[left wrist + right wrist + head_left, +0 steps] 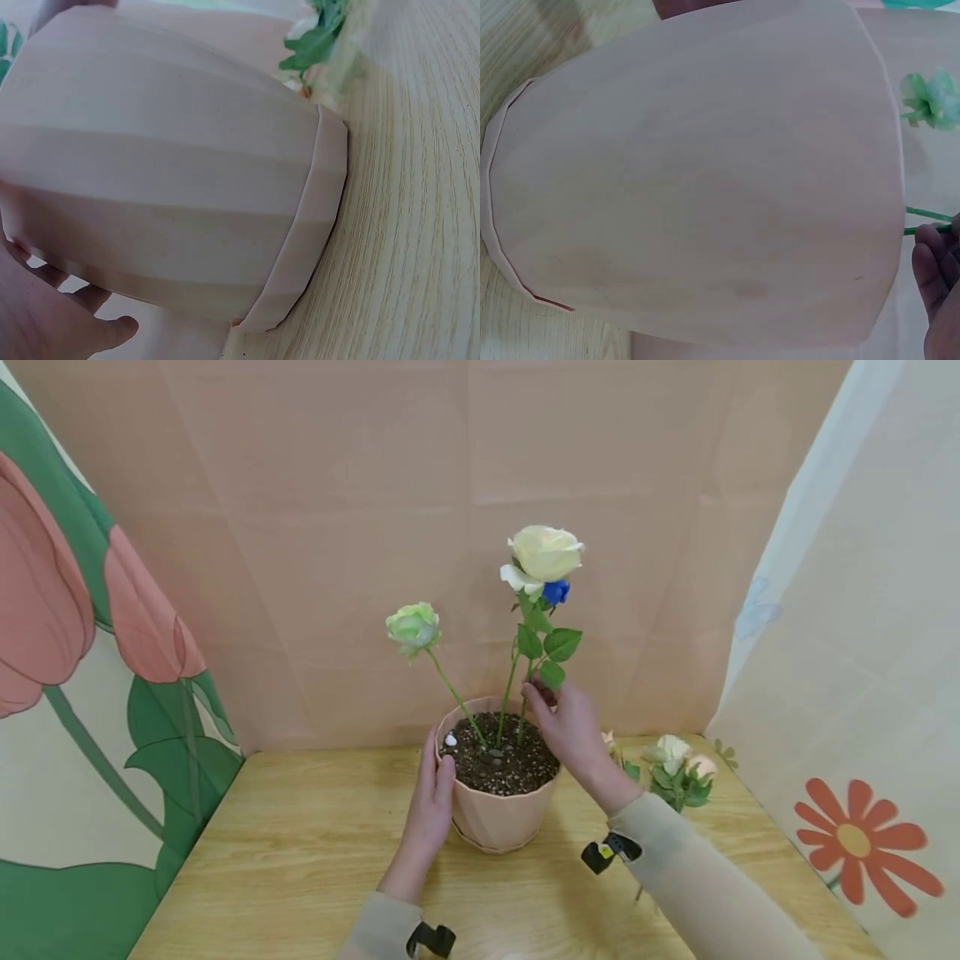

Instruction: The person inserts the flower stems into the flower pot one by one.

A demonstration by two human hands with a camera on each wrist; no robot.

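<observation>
A pale pink faceted flower pot (498, 818) filled with dark speckled soil (498, 772) stands on the table. My left hand (432, 793) rests against the pot's left side, fingers fairly straight. With thumb and fingertips, my right hand (566, 722) pinches a green stem (522, 718) just above the soil at the pot's right. Above that hand rise green leaves (562, 644), a large cream-white rose (547, 552) and a blue flower (556, 592) partly hidden behind it. A pale green rose (412, 627) leans left from the soil. Which bloom the pinched stem carries I cannot tell.
Several loose flowers, among them a white one (669, 752) and a peach one (702, 767), lie on the wooden table (300, 843) to the right, partly behind my right forearm. A small white object (451, 739) sits at the pot's left inner rim. A pinkish backdrop (337, 527) hangs behind.
</observation>
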